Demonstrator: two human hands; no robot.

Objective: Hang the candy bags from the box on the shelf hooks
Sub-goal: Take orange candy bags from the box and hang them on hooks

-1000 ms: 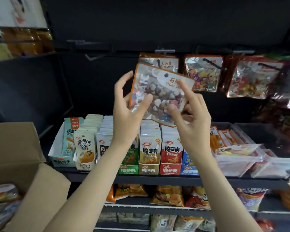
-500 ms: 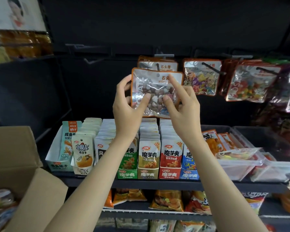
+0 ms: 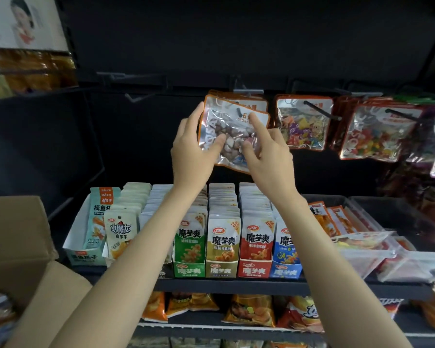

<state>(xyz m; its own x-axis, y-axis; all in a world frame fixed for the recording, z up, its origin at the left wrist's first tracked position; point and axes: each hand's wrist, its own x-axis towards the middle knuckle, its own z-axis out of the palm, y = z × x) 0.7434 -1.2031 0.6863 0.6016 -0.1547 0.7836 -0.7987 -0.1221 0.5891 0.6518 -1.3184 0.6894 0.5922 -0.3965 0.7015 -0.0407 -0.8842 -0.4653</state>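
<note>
Shelf hook thru candy bag, pinched btwn both hands' fingers.

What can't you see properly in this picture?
Head view:
- Candy bag: lower part hidden by the left hand and right hand.
- Box: cut off by the left edge; contents blurred.
- Hook: too dark to tell whether it is through the bag's hole.
</note>
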